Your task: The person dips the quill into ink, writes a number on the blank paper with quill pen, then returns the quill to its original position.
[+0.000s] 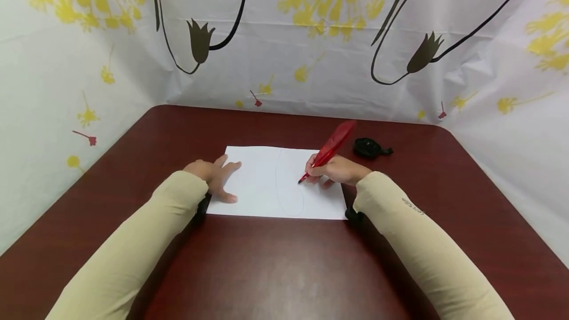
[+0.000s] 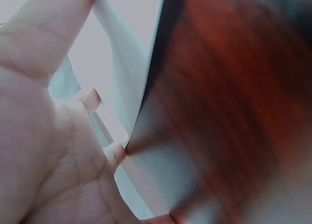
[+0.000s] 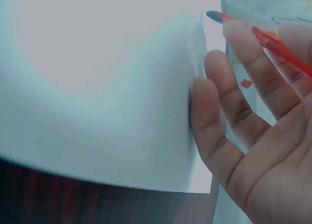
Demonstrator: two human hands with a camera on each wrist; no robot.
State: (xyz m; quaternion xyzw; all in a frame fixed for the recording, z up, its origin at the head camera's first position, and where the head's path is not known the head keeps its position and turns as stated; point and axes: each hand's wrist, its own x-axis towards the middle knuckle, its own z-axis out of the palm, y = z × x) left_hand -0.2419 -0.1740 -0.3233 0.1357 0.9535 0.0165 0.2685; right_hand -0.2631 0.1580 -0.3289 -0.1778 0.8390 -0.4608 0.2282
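A white sheet of paper lies on the table, a thin curved line running down its right half. My right hand pinches a red feather quill pen between thumb and fingers. The pen's dark tip points down at the paper, close beside the curved line. In the right wrist view, the other fingers of that hand rest loosely along the sheet. My left hand lies spread over the paper's left edge, fingers apart. Part of its palm and the sheet's edge show in the left wrist view.
A round black object with a short tail lies on the dark red-brown table, beyond my right hand. A white cloth with yellow and dark flower prints hangs behind the table and along its sides.
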